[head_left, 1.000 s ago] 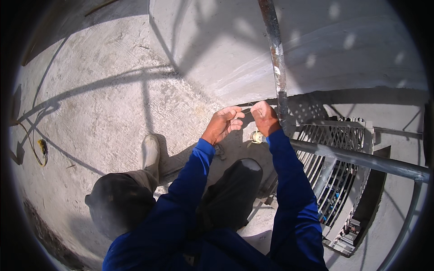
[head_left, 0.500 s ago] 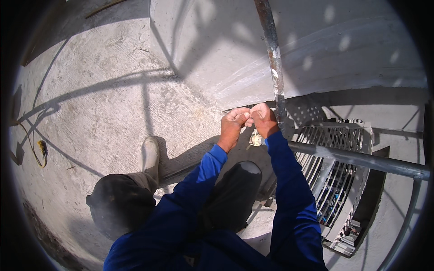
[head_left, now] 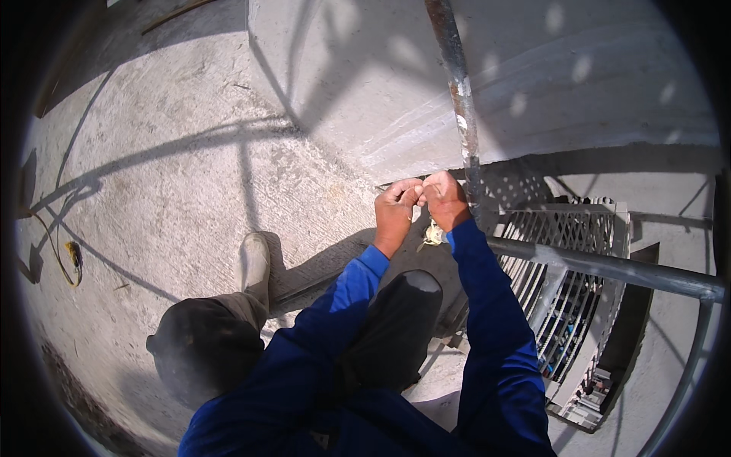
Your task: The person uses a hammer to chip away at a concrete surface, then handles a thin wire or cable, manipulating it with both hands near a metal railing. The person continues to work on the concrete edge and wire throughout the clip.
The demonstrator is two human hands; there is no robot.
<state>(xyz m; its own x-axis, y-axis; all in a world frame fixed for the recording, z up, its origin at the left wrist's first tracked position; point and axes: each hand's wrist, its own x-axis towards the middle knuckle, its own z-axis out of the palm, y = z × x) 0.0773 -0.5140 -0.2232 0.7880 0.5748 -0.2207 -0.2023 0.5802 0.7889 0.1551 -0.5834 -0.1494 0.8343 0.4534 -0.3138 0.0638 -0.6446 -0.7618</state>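
My left hand (head_left: 395, 216) and my right hand (head_left: 445, 201) meet fingertip to fingertip beside an upright pipe (head_left: 460, 99) with worn, rusty paint. Thumb and fingers are pinched together on both hands. Whatever lies between them is too small or hidden to make out. Just below the right wrist, a cream-coloured wrapped or knotted lump (head_left: 434, 234) sits near the end of a grey horizontal pipe (head_left: 594, 264). My right forearm crosses in front of part of that pipe.
A metal grating or tread (head_left: 563, 228) lies at right, with a dark opening beside it. A pale wall (head_left: 365, 99) rises ahead. My boot (head_left: 254, 263) rests on rough concrete (head_left: 167, 175). At far left lies a yellow cord (head_left: 50, 244) with its plug end.
Both hands stay together at nearly the same spot. The left wrist and forearm have shifted slightly to the right.
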